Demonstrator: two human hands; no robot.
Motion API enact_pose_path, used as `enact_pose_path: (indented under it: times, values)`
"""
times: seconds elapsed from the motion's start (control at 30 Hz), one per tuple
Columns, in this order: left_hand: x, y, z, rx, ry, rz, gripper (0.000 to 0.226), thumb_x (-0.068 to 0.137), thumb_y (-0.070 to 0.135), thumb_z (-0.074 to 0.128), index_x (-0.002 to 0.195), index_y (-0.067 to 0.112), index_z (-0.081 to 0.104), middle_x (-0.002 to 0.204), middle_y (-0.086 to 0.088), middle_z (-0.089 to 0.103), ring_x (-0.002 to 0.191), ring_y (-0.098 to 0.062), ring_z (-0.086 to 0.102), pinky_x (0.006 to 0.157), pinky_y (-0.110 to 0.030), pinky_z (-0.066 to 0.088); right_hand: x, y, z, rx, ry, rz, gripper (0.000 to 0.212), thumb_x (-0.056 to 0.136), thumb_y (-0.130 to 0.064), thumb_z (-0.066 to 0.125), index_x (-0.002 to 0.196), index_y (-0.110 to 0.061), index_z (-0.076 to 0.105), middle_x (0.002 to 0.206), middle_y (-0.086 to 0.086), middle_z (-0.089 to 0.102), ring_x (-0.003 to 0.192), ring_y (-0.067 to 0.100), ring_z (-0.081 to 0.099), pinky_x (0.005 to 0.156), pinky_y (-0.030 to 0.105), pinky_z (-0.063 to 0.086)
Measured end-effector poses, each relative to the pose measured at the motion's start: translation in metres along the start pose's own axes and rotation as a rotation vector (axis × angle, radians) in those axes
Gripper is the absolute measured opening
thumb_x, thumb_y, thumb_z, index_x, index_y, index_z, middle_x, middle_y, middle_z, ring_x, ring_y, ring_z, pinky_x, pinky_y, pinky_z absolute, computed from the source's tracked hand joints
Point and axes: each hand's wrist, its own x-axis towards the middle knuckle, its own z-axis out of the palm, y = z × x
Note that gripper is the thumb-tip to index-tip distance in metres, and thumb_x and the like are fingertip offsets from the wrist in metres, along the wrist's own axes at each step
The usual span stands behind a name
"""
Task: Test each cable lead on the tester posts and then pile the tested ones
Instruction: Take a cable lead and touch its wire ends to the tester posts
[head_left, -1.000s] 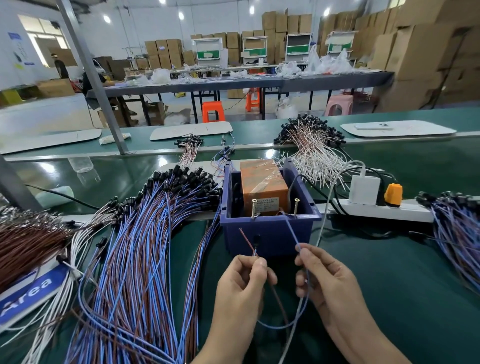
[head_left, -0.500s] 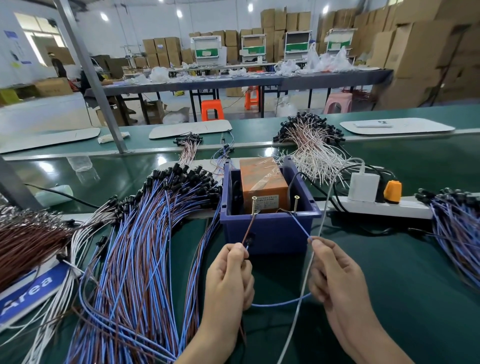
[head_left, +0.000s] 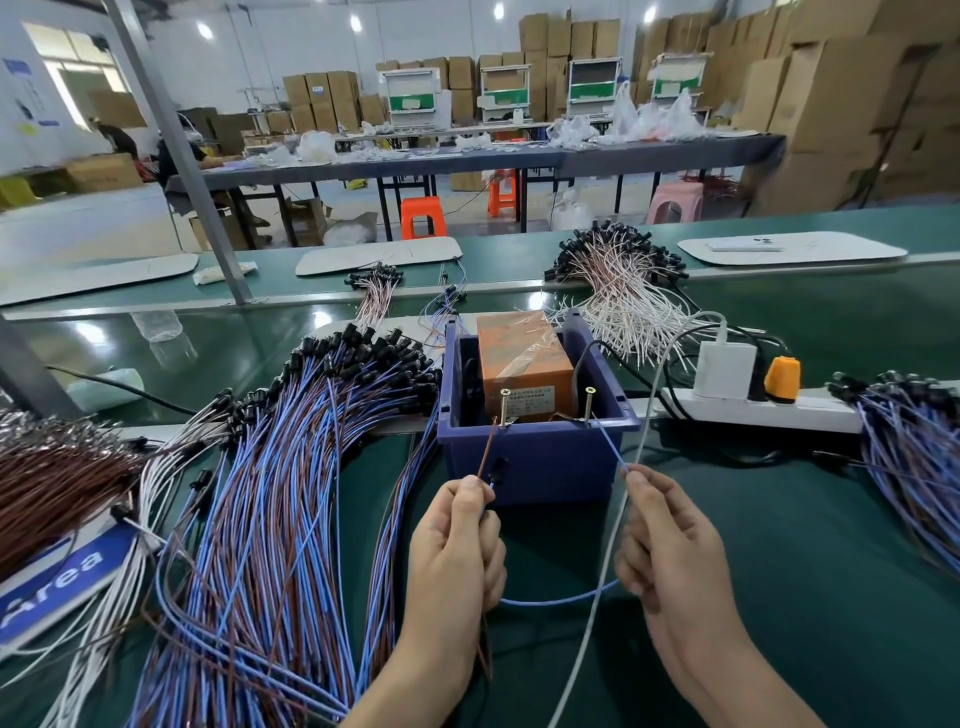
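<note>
Cable lead (head_left: 558, 601) — ends up-forward, at posts (head_left: 504, 408)

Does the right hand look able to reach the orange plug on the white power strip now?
Probably yes: the right hand is near the orange plug, with only black cables between. It pinches a thin blue lead, though.

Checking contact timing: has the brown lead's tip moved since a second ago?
Yes. The brown lead has risen from in front of the blue bin up to the left post, its tip apparently touching.
</note>
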Motion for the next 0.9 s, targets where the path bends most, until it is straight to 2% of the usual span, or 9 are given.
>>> enact_pose_path:
  times: [0.2,0.4,0.5,0.7,0.9]
  values:
    - [-0.0017,0.0018,0.0036,-0.006,0.002,-0.005,0.025,0.088,0.044,0.055,0.077,0.021,0.057,0.055,0.002,0.023,0.040,-0.011,0.016,0.036,-0.019,0.018,0.0032,0.0040,-0.0010,0.001,0.012,-0.006,0.017,0.098,-0.019,0.060,0.091,-0.027,0.074,0.048,-0.008,0.031,0.035,0.005,0.025,0.031,0.018,0.028]
    - [-0.0022,0.0027,0.0042,0.011,0.006,-0.025,0.030,0.102,0.033,0.048,0.076,0.021,0.057,0.055,0.002,0.023,0.040,-0.011,0.017,0.036,-0.019,0.017,0.0033,0.0040,-0.0006,0.001,0.007,-0.010,0.014,0.098,-0.019,0.061,0.093,-0.024,0.073,0.048,-0.007,0.031,0.035,0.005,0.025,0.031,0.018,0.028]
    - [-0.0024,0.0036,0.0043,0.014,0.005,-0.027,0.029,0.103,0.033,0.048,0.080,0.019,0.056,0.055,0.002,0.023,0.040,-0.010,0.017,0.036,-0.019,0.018,0.0021,0.0034,0.0001,-0.015,-0.004,-0.013,0.019,0.098,-0.020,0.061,0.088,-0.028,0.075,0.047,-0.007,0.031,0.035,0.006,0.025,0.032,0.019,0.028]
    - [-0.0034,0.0041,0.0048,0.025,0.004,-0.018,0.026,0.100,0.034,0.050,0.089,0.011,0.053,0.055,0.002,0.024,0.040,-0.011,0.017,0.037,-0.022,0.015,0.0027,0.0042,-0.0014,-0.027,-0.013,-0.018,0.017,0.098,-0.021,0.061,0.089,-0.028,0.074,0.048,-0.008,0.033,0.035,0.006,0.027,0.032,0.018,0.030]
    - [-0.0014,0.0039,0.0034,0.018,0.004,-0.018,0.026,0.103,0.031,0.047,0.086,0.012,0.054,0.054,0.003,0.026,0.040,-0.010,0.018,0.035,-0.020,0.019,0.0021,0.0035,-0.0015,-0.033,-0.028,-0.009,0.018,0.097,-0.022,0.062,0.089,-0.031,0.075,0.048,-0.007,0.034,0.035,0.006,0.028,0.032,0.019,0.030]
